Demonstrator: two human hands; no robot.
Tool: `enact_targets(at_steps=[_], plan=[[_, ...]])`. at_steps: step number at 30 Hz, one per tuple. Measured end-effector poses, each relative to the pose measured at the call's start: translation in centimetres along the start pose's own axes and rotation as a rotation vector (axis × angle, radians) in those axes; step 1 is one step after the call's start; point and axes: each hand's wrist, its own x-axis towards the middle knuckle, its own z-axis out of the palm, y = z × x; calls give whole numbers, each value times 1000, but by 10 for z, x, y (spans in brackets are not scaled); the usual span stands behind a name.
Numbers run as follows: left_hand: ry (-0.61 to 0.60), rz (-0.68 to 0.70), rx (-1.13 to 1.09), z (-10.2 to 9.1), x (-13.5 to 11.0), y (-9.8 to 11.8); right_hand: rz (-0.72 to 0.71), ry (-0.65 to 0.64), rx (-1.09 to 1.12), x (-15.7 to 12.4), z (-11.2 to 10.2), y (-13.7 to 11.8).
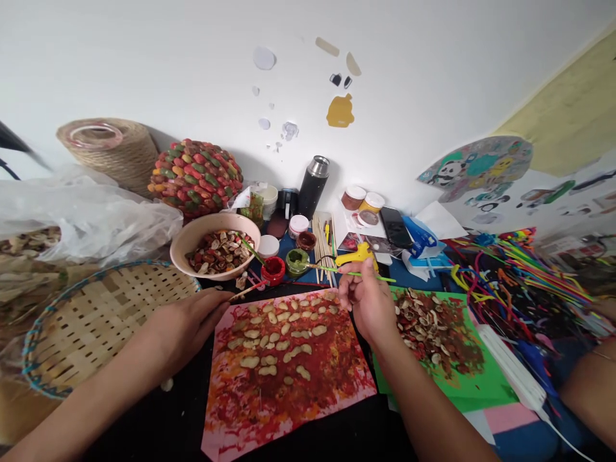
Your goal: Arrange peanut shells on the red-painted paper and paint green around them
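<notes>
Right hand [368, 301] is pinching a green brush [356, 273], tip at the green paint pot [297, 260] around 10 o'clock. Left hand [185, 324] lies flat, fingers together, at the painted sheet's [289, 378] 9 o'clock edge.

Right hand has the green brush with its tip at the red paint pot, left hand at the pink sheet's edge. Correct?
No. The head view shows the right hand holding the green brush, tip at the green paint pot, not the red. The left hand is at the edge of the pink sheet.
</notes>
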Motion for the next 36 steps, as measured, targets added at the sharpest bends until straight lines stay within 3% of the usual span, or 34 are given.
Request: enact_targets(at_steps=[3,8,13,21,29,36], plan=[[-17,69,-40,-3,4,9,28,-9,47,-15,2,-5],[-69,64,-164,-15,11,36,68,5,134,-40,-7,-5],[-128,146,-306,-16,21,60,36,59,146,-46,-22,-8],[-264,175,-382,1,49,91,-3,90,-116,-49,-52,-7],[-250,351,-458,27,81,115,-50,113,-257,-47,-67,-7],[-205,369,-392,44,102,123,-49,98,-291,-47,-75,0]])
